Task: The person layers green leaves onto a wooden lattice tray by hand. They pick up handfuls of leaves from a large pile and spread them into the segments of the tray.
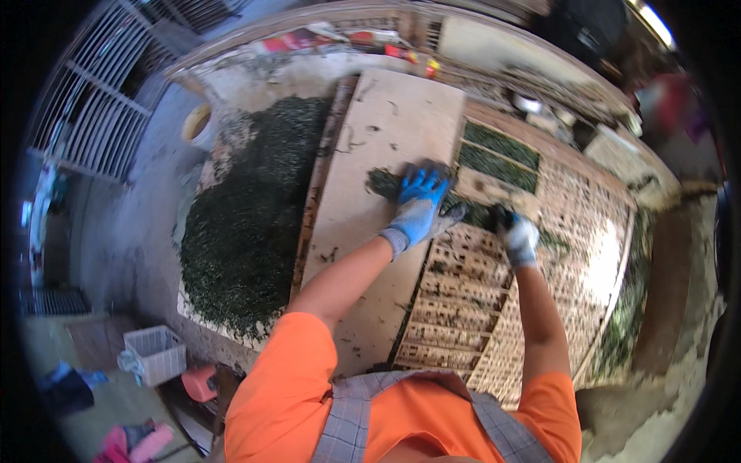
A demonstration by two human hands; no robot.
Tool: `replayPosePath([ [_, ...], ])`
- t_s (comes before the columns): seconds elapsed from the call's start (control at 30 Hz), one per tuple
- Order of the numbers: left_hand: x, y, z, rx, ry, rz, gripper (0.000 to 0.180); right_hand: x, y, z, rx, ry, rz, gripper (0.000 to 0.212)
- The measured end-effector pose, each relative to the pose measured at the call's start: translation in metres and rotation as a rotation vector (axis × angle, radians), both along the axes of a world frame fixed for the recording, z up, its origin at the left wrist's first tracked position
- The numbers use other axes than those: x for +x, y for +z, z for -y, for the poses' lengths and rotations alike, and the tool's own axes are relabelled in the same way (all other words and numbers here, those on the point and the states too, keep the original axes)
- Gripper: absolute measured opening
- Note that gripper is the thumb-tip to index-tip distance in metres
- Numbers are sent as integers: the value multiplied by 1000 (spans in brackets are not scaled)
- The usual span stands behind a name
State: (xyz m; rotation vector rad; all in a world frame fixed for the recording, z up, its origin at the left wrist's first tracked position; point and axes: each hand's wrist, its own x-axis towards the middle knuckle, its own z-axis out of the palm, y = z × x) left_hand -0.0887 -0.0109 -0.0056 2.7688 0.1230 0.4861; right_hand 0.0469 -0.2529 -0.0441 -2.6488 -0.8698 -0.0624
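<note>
My left hand (419, 204), in a blue and grey work glove, lies at the right side of a long pale board (378, 127). Its fingers are spread, next to a small clump of dark green shreds (381, 183) on the board. Just right of it, my right hand (519, 238) wears a pale glove with dark fingertips. It reaches down over a wooden frame with holes (451, 305), close to more green shreds between the hands. Motion smears its fingers, so their grip does not show. Green shreds fill two sections of the frame (498, 158) beyond my hands.
A big heap of dark green shreds (251, 208) covers the left side of the work surface. A white basket (156, 355) stands at the lower left, near a red object (201, 383). Slatted racks (100, 100) rise at the far left. A rough wall ledge (671, 285) borders the right.
</note>
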Motion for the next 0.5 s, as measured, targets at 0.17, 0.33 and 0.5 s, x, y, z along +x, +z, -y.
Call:
replayPosePath([
  [0.17, -15, 5, -157, -592, 458, 236, 37, -9, -14, 2, -20, -29, 190, 16],
  [0.33, -3, -72, -318, -85, 1373, 108, 73, 1, -21, -3, 2, -18, 199, 21],
  [0.5, 2, -119, -341, -223, 764, 125, 26, 18, -67, 34, -144, -50, 362, 44],
])
